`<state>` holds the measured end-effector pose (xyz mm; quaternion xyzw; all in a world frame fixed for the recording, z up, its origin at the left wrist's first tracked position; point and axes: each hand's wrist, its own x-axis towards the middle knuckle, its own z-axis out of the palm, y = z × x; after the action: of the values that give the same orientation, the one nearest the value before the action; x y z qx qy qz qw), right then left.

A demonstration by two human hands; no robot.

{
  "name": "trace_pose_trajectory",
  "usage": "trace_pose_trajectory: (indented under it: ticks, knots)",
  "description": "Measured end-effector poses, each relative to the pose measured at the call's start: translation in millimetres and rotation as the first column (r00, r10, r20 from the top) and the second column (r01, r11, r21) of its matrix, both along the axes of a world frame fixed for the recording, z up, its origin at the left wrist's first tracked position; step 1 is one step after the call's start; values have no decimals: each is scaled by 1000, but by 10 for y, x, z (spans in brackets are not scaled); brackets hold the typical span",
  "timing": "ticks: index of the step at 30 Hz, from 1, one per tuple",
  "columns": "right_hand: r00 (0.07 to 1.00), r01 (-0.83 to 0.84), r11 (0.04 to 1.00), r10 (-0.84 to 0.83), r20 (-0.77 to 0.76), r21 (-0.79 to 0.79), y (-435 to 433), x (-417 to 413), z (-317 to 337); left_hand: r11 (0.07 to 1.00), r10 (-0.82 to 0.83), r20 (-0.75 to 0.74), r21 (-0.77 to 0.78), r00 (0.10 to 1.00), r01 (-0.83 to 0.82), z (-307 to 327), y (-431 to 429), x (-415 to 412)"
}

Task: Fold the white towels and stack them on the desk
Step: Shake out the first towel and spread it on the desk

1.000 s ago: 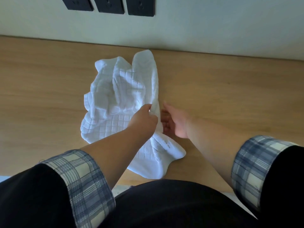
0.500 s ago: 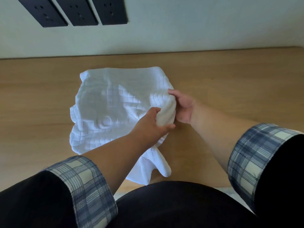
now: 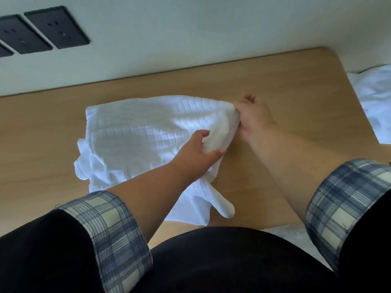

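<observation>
A white waffle-textured towel [image 3: 135, 134] lies rumpled on the wooden desk [image 3: 296, 92], partly spread toward the wall, with a loose end hanging near the front edge. My left hand [image 3: 198, 149] grips a bunched fold of the towel's right edge. My right hand [image 3: 254, 115] pinches the same edge a little farther back, at the towel's far right corner. Both forearms reach in from the bottom of the view.
More white cloth [image 3: 376, 102] lies off the desk's right end. Black wall sockets [image 3: 42, 30] sit on the wall at the upper left. The desk's rounded right corner [image 3: 330, 53] is close to my right hand.
The towel has been pulled wider and flatter across the desk. My right hand has moved right and back with the towel's edge, and my left hand keeps its grip on the bunched fold.
</observation>
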<state>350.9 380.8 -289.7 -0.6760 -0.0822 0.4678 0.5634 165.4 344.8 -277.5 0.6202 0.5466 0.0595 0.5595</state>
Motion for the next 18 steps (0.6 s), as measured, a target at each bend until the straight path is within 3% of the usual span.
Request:
trace_pose_trajectory:
  ticks: [2, 4, 6, 8, 10, 12, 14, 16, 18]
  knots:
    - [911, -121, 993, 118, 395, -17, -63, 248, 45, 999, -40, -25, -28, 999, 39, -49, -44, 203]
    - [789, -287, 947, 318, 526, -143, -163, 436, 3, 991, -117, -109, -77, 987, 109, -139, -101, 359]
    - [770, -355, 863, 489, 411, -360, -256, 568, -133, 975, -205, -219, -129, 954, 180, -224, -174, 466]
    - [793, -344, 766, 547, 268, -544, -389, 639, -285, 955, -296, -316, -124, 901, 270, -294, -245, 530]
    - [806, -317, 700, 554, 207, -640, -514, 678, -404, 916, -394, -386, -94, 834, 389, -332, -289, 550]
    - [749, -369, 648, 632, 199, -667, -617, 720, -488, 878, -449, -441, -55, 777, 476, -363, -300, 560]
    - [742, -407, 714, 622, 251, -570, -665, 792, -528, 842, -464, -511, -1, 724, 539, -383, -283, 582]
    - [780, -328, 841, 498, 379, -430, -648, 890, -514, 801, -465, -567, 57, 679, 596, -417, -243, 627]
    - [776, -234, 901, 399, 489, -365, -635, 980, -486, 747, -471, -611, 108, 636, 656, -461, -192, 702]
